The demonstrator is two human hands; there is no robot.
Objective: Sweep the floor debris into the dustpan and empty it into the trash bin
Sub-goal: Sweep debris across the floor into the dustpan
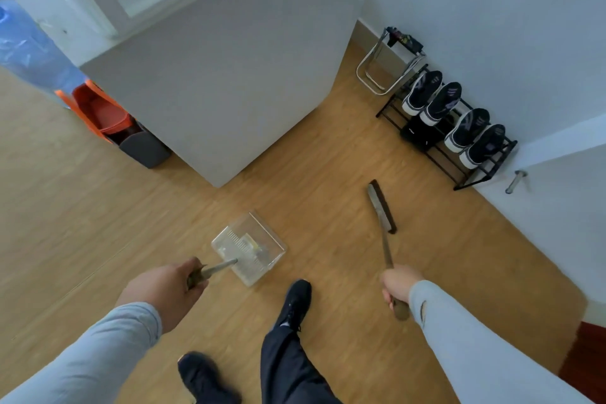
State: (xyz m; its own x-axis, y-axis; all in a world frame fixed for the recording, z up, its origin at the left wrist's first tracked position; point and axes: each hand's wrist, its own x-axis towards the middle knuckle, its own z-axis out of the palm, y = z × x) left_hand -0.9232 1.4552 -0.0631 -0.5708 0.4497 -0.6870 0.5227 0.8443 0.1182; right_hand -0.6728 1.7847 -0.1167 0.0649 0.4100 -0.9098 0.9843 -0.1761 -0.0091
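Note:
My left hand (170,289) grips the handle of a clear plastic dustpan (252,246), which hangs low over the wooden floor in front of my feet with a little pale debris inside. In my right hand (398,285) I hold the long handle of a broom (382,207), whose dark bristle head points away from me to the right of the dustpan. At the left, beside the white wall corner, stands a grey trash bin (144,147) with an orange part (105,111) behind it.
A white wall corner (223,92) juts out ahead. A black shoe rack (459,128) with several sneakers stands along the right wall, with a folded metal stool (383,69) behind it. A blue plastic bag (23,49) is at far left. My dark shoes (296,302) are on the floor.

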